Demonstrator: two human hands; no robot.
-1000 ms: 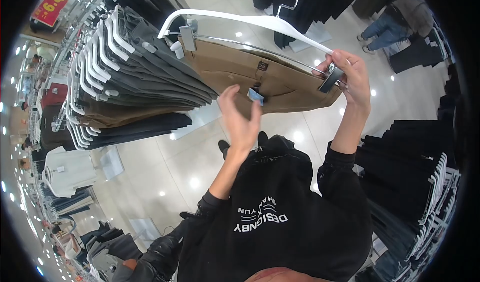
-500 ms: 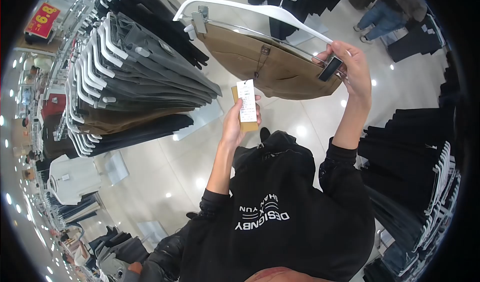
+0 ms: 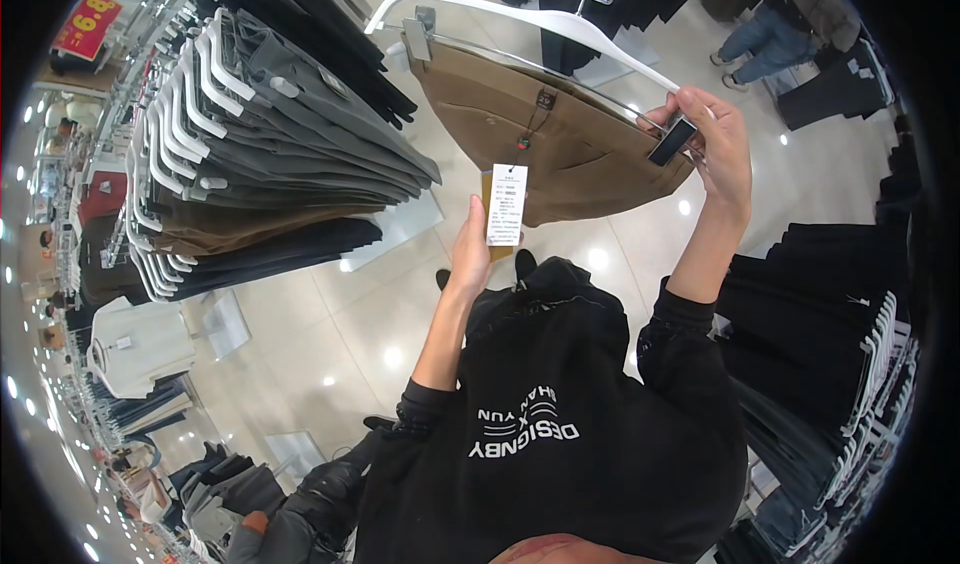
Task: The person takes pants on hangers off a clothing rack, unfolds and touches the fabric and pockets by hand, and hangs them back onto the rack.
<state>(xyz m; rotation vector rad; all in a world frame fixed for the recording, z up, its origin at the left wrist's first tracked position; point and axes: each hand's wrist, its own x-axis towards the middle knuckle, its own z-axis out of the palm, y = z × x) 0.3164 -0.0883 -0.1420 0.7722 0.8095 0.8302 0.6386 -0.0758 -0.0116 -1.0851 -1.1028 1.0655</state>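
Brown trousers hang by their waistband from a white clip hanger in front of me. My right hand grips the hanger's right end, close to its dark clip. A white paper tag with printed lines hangs on a cord from the waistband, over a tan card. My left hand is closed on these tags, with the thumb at their left edge and the other fingers mostly hidden behind. The printed side faces me.
To the left, a rack holds grey trousers on white hangers, beneath a red price sign. Dark trousers hang at the right. A person in jeans stands at the far right; another person's dark jacket shows at lower left.
The hanger and trousers have shifted slightly right and down in view. The white tag now sits a little further right, and the left thumb lies along its edge rather than over its front.
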